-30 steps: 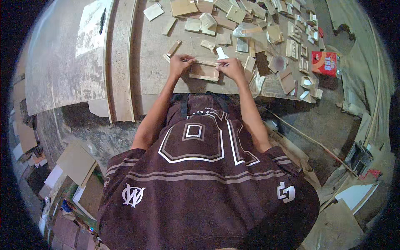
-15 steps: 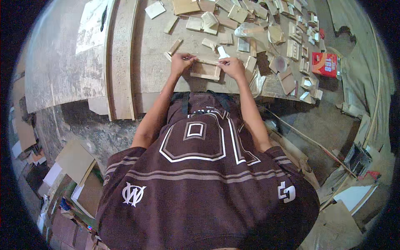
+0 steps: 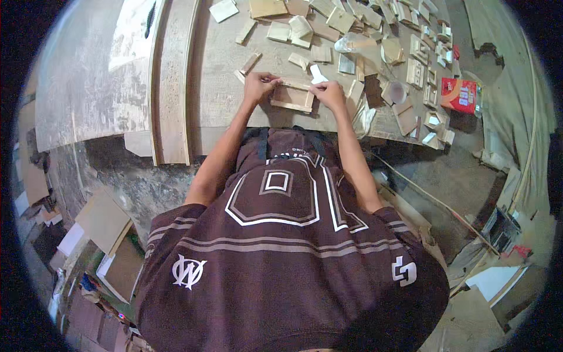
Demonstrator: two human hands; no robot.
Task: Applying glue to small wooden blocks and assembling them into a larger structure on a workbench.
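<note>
Box (image 3: 291, 107), wooden, upper centre of frame; likely light, stiff, best held at corners. Left hand (image 3: 259, 88), right hand (image 3: 329, 94): apart, pinching its upper corners.

This is a woodworking workshop: a scuffed bench (image 3: 214, 100) bears scattered wood offcuts (image 3: 340, 20) towards one o'clock and a long board (image 3: 171, 88) between ten and eleven, while flat panels (image 3: 104, 223) cluster between eight and nine

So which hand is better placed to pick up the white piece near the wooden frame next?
Probably the right hand: the white piece lies just beyond it, while the left hand is farther, at the left end of the wooden frame.
</note>
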